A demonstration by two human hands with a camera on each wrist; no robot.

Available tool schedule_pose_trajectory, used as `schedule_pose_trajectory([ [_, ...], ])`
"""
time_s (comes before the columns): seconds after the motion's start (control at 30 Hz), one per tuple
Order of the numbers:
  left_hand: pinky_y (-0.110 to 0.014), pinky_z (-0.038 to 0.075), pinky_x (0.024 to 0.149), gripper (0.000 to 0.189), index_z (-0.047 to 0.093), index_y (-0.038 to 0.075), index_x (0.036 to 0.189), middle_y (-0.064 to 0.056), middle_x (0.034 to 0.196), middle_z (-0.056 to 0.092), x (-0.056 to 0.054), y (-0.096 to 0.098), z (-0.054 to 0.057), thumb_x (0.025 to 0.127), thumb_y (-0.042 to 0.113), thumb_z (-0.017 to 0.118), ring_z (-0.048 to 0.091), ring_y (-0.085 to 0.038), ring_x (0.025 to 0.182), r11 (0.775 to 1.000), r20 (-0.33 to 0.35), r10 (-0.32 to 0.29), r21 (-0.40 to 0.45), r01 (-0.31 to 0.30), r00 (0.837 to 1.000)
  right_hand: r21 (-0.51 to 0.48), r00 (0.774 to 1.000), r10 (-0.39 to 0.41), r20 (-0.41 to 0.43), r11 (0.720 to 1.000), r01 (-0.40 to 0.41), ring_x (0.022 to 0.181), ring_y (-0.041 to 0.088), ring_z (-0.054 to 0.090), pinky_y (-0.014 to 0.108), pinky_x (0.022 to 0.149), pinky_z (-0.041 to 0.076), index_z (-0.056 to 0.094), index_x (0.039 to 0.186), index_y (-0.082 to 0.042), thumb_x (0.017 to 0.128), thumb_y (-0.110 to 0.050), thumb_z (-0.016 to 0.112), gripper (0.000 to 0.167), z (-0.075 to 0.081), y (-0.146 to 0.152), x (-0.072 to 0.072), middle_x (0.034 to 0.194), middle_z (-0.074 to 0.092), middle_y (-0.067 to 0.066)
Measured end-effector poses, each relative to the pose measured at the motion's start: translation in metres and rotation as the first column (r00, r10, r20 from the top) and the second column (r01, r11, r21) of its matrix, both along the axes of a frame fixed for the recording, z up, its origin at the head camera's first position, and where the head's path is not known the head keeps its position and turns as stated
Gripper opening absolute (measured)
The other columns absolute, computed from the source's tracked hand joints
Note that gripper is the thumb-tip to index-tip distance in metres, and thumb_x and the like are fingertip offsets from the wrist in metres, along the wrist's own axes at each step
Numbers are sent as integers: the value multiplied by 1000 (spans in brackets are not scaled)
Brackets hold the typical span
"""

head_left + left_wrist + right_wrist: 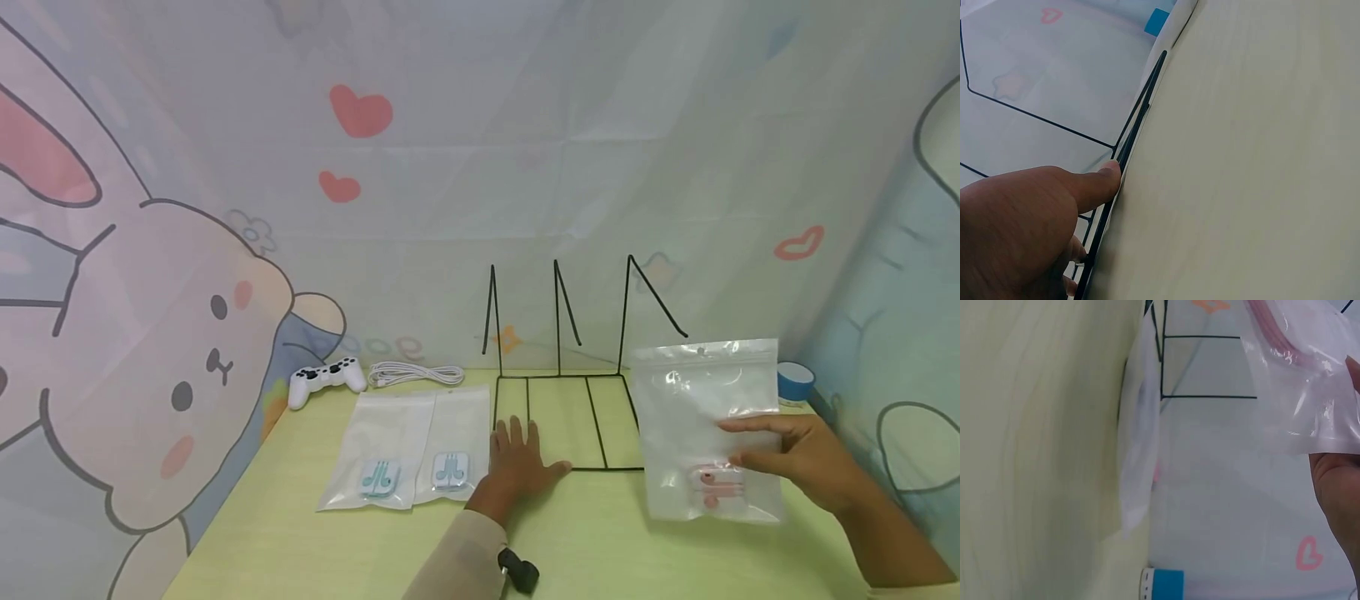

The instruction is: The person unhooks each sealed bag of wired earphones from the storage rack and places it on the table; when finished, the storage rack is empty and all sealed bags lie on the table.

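My right hand (813,458) holds up a clear zip bag (693,400) by its right side, index finger and thumb across its front. Inside it sits a pink earphone set (716,485). In the right wrist view the same bag (1310,394) shows at upper right, with part of the hand (1338,487) below it. My left hand (519,467) rests with spread fingers on the front left of a black wire rack (596,421). In the left wrist view, the thumb (1094,187) lies against the rack's front bar (1141,119).
Two clear bags (390,429) with blue-green and white earphone cases lie left of the rack. Behind them are a white game controller (326,379) and a coiled white cable (416,374). A blue tape roll (795,381) stands at right. Three wire prongs (557,317) rise at the rack's back.
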State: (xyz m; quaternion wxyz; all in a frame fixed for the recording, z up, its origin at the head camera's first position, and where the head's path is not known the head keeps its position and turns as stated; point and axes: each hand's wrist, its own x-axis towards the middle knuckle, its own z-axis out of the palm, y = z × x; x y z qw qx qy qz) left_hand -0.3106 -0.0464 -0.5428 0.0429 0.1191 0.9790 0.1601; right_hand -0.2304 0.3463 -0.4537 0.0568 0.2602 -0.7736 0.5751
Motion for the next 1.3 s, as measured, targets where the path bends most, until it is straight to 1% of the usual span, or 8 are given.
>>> schedule_pose_trajectory([
  [0.17, -62, 20, 137, 98, 35, 4, 170, -27, 179, 26, -2, 1, -4, 102, 69, 61, 17, -52, 168, 1000, 5, 2, 12, -2, 1000, -7, 997, 52, 65, 999, -52, 94, 6, 79, 29, 72, 66, 76, 134, -1, 89, 23, 71, 51, -15, 24, -11, 120, 82, -12],
  [0.3, -63, 19, 137, 99, 35, 4, 170, -27, 179, 25, -6, 1, -9, 101, 70, 61, 16, -52, 168, 1000, -1, 11, 28, -11, 1000, 54, 985, 9, 170, 998, -19, 99, 5, 76, 29, 76, 66, 76, 136, -5, 94, 16, 71, 48, -18, 46, -18, 124, 75, -18],
  [0.47, -65, 18, 136, 101, 35, 3, 170, -28, 179, 25, -9, 1, -13, 100, 71, 63, 16, -53, 168, 999, 2, 12, 52, -12, 1000, 6, 943, 28, 331, 999, -31, 102, 8, 75, 31, 83, 66, 75, 139, -9, 99, 14, 64, 48, -20, 74, -24, 128, 69, -16],
  [0.63, -64, 19, 136, 100, 36, 3, 169, -28, 178, 26, -6, 1, -10, 100, 70, 63, 17, -53, 168, 999, 7, 8, 38, -8, 1000, -96, 905, 95, 415, 994, -61, 101, 14, 79, 34, 83, 68, 77, 138, -15, 100, 16, 59, 52, -22, 95, -29, 125, 75, -10],
  [0.8, -62, 20, 137, 99, 35, 4, 170, -26, 179, 26, -3, 1, -2, 101, 71, 59, 18, -51, 168, 1000, 11, 6, -5, -6, 1000, -137, 868, 147, 474, 986, -93, 100, 19, 81, 40, 82, 69, 79, 135, -24, 103, 15, 55, 56, -24, 110, -36, 120, 80, -5],
  [0.97, -64, 17, 137, 99, 33, 3, 170, -27, 179, 24, -9, 1, -11, 102, 69, 61, 14, -52, 169, 1000, 5, 6, 28, -6, 1000, -195, 829, 246, 502, 966, -168, 103, 23, 81, 42, 86, 69, 77, 139, -28, 105, 16, 49, 62, -32, 127, -45, 121, 80, -2],
  [1.17, -66, 16, 137, 100, 34, 3, 170, -29, 179, 23, -9, 1, -15, 101, 69, 62, 13, -54, 168, 998, -1, 11, 59, -11, 1000, -154, 797, 198, 571, 979, -133, 102, 21, 81, 40, 87, 68, 78, 135, -37, 106, 11, 51, 62, -38, 140, -55, 118, 79, -4],
  [1.3, -66, 16, 136, 100, 35, 2, 170, -29, 179, 23, -8, 1, -14, 101, 69, 63, 13, -54, 168, 998, -7, 8, 67, -8, 1000, -185, 782, 232, 579, 971, -151, 103, 19, 80, 39, 88, 68, 78, 135, -36, 106, 11, 49, 62, -42, 146, -60, 118, 77, -3],
])
